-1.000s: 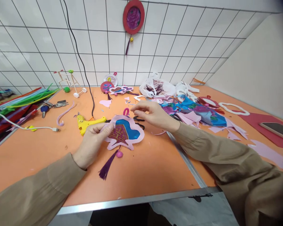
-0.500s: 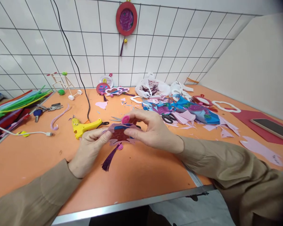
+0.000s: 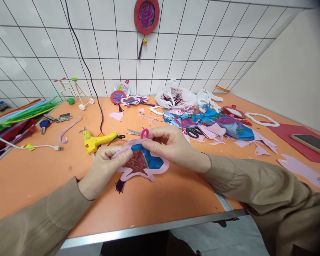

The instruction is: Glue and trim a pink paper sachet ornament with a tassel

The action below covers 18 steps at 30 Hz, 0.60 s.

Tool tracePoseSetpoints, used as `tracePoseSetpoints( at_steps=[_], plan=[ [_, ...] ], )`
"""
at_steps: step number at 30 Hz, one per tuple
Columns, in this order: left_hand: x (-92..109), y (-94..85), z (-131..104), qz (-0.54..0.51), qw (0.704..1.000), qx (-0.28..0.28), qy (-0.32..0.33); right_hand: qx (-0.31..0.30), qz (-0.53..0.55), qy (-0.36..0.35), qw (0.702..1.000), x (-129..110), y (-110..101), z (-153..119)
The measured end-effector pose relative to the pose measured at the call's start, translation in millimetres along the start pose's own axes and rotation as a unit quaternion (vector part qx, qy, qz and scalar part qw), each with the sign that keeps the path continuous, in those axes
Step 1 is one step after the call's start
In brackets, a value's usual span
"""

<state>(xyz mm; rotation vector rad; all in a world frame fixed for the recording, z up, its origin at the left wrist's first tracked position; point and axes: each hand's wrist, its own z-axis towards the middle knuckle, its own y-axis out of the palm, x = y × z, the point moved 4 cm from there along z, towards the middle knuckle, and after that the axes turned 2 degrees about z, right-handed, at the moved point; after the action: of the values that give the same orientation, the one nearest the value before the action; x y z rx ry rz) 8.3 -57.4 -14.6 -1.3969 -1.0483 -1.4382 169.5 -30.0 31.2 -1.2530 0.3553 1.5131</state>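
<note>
Now turns the pink-bordered ornament (image 3: 140,161) more front-on, from nearly edge-on half a second ago, hiding most of its dark tassel (image 3: 120,186). Leaves a yellow glue gun (image 3: 96,143) just beyond the left hand (image 3: 100,173), scissor blades (image 3: 133,132) behind the pink loop (image 3: 142,133), and piled scraps (image 3: 212,131) past the right hand (image 3: 177,147) on the orange worktop (image 3: 160,206). Pinches the ornament's left edge in the left hand; grips its top edge beside the loop with the right. Holds it over the worktop, between both.

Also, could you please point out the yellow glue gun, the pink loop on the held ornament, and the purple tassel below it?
Yellow glue gun (image 3: 98,143), head view: its body.
Pink loop (image 3: 144,130), head view: top of its curve.
Purple tassel (image 3: 120,185), head view: its visible strands.
</note>
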Motion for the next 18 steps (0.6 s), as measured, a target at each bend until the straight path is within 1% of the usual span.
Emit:
tracePoseSetpoints(
  at_steps=[2,5,7,10,12,15,17,18],
  plan=[
    [0.4,1.0,-1.8,-0.009,1.000,-0.016,-0.014,-0.005,0.026,0.018,0.999,3.4,-0.4,0.9],
    [0.1,3.6,-3.8,-0.047,0.997,-0.054,-0.039,-0.012,0.058,0.042,0.997,8.7,-0.9,1.8],
    [0.4,4.6,-4.2,-0.072,0.994,-0.070,-0.043,-0.018,0.083,0.057,0.995,12.5,0.1,1.7],
    [0.6,4.1,-3.2,-0.081,0.993,-0.076,-0.043,-0.033,0.130,0.077,0.988,17.5,3.6,1.6],
    [0.9,1.9,-1.4,-0.065,0.995,-0.062,-0.035,-0.039,0.134,0.076,0.987,17.6,3.9,2.4],
    [2.1,-2.1,1.6,-0.045,0.998,-0.030,-0.020,-0.053,0.070,0.045,0.995,10.0,-4.9,6.2],
    [2.7,-3.1,3.1,-0.046,0.999,-0.017,-0.022,-0.084,-0.030,0.030,0.996,3.9,-15.9,9.3],
    [2.9,-3.3,3.7,-0.051,0.998,-0.012,-0.027,-0.100,-0.109,0.030,0.988,2.8,-22.5,10.7]
  ],
)
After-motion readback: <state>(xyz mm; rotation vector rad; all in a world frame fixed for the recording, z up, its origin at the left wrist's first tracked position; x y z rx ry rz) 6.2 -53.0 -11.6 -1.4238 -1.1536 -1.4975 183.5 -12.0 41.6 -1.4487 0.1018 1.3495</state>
